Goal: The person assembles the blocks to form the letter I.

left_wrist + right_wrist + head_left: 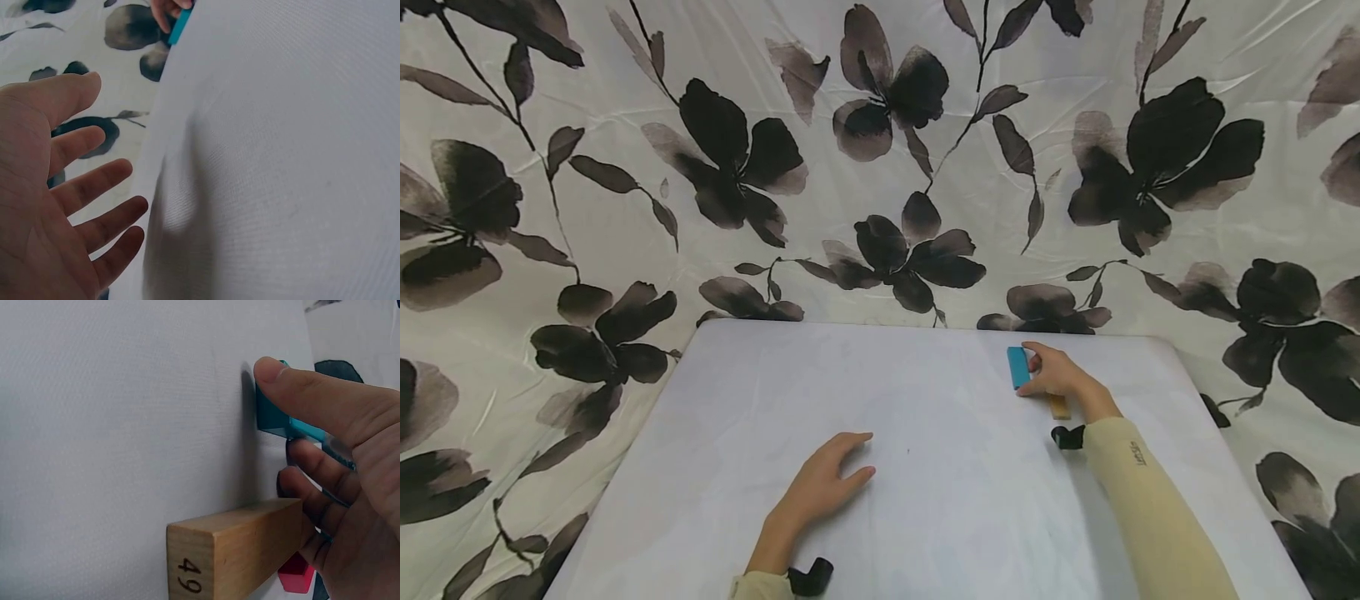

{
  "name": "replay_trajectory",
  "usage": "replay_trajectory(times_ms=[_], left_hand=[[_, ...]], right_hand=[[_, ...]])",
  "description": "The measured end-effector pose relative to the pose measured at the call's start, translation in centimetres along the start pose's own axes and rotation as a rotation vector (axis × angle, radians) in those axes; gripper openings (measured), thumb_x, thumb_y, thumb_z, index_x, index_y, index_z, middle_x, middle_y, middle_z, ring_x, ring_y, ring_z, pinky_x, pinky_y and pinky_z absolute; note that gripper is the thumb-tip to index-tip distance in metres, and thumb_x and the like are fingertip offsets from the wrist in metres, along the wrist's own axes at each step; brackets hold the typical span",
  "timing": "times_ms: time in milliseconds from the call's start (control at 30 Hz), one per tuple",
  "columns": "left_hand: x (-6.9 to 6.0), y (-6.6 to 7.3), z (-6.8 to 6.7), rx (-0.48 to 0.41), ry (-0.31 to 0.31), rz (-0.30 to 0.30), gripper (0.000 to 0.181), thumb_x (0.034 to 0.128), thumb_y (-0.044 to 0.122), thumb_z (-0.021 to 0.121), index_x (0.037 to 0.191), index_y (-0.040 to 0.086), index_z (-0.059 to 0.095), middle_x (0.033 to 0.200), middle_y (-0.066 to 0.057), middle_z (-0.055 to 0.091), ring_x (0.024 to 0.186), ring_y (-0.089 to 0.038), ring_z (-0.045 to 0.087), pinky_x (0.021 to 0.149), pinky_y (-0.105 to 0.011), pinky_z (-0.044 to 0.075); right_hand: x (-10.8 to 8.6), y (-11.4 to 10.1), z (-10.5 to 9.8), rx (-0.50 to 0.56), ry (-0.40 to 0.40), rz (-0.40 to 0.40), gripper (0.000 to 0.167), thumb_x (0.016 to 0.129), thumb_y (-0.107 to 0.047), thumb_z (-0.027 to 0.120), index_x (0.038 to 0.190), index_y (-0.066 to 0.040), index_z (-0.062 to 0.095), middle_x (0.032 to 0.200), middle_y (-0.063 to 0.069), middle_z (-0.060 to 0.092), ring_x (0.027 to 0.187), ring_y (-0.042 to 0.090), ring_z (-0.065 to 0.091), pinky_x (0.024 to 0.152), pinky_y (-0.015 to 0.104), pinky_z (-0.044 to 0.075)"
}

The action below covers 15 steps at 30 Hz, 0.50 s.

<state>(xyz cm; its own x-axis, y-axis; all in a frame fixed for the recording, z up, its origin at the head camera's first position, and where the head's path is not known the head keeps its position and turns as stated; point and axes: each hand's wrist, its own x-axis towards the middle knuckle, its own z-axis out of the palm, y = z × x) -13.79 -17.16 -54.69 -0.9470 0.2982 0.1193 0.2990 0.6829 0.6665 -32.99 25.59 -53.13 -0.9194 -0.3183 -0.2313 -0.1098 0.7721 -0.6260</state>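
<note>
The right hand (pixel 1060 375) pinches a small blue block (pixel 1018 367) between its thumb and a finger. The block is at the tips of that hand, on the side facing the left hand. I can't tell if the block touches the white table (pixel 737 400) or is held just over it.

A wooden block (pixel 1060 407) is under the right hand, partly hidden by it — the number 49 is on its end. The lower fingers of the right hand are right by this block, but I can't tell if they touch it. A little red block (pixel 296 573) peeks out behind the wooden one, close to those same fingers.

The left hand (pixel 820 483) holds nothing. Its fingers are spread and loose, well apart from the blocks and nearer to the person.

Each wrist has a black thing beside it, and the right arm wears a pale yellow sleeve (pixel 1157 508). Past both hands is a white cloth (pixel 1045 58) with big dark flowers.
</note>
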Motion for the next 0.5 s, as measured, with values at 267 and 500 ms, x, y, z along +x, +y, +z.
replay_trajectory(times_ms=[267, 500], left_hand=[[0.22, -0.33, 0.25, -0.012, -0.001, -0.001, 0.05, 0.0916, 0.046, 0.065, 0.136, 0.023, 0.056, 0.132, 0.009, 0.055, 0.126, -0.014, 0.048, 0.103, -0.039, 0.038], [0.49, -0.15, 0.58, -0.032, -0.005, 0.023, 0.049, 0.093, 0.043, 0.064, 0.136, 0.02, 0.056, 0.132, 0.007, 0.055, 0.126, -0.016, 0.048, 0.103, -0.04, 0.038]], right_hand=[[0.37, -0.79, -0.37, 0.016, -0.032, 0.014, 0.102, 0.071, -0.023, 0.088, 0.149, 0.003, 0.027, 0.098, 0.011, 0.053, 0.091, 0.027, 0.049, 0.085, 0.044, 0.04], [0.72, -0.42, -0.48, -0.015, -0.052, 0.016, 0.101, 0.071, -0.025, 0.089, 0.148, 0.003, 0.03, 0.094, 0.009, 0.053, 0.088, 0.025, 0.049, 0.084, 0.043, 0.039]])
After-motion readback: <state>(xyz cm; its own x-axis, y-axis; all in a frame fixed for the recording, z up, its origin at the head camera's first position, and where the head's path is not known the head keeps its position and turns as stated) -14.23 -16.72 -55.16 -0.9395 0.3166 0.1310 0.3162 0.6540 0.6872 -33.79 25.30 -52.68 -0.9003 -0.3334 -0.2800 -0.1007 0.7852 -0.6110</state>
